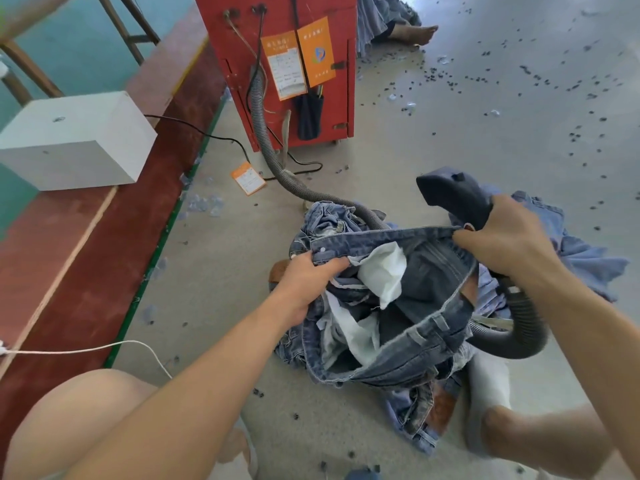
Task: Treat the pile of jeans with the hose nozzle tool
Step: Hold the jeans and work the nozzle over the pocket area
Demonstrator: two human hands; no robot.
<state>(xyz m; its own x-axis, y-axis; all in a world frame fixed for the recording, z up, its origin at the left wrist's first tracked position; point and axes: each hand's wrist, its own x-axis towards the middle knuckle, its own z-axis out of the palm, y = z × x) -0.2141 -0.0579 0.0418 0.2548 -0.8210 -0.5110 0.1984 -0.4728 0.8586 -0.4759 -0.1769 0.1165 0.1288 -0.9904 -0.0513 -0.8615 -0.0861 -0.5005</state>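
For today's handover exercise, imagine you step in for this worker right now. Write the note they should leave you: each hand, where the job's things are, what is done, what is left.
Left hand: grips the waistband of the top pair of jeans, holding it open.
Right hand: holds the hose nozzle tool and pinches the waistband's other side.
The hose runs from the red cabinet across the floor to the pile of jeans.
Done: top pair opened up, white pocket linings showing.
Left: work the nozzle through this pair, then the rest; I cannot tell which are already treated.

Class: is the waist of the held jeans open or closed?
Open: the left hand and right hand stretch the waistband apart, showing white pocket lining.
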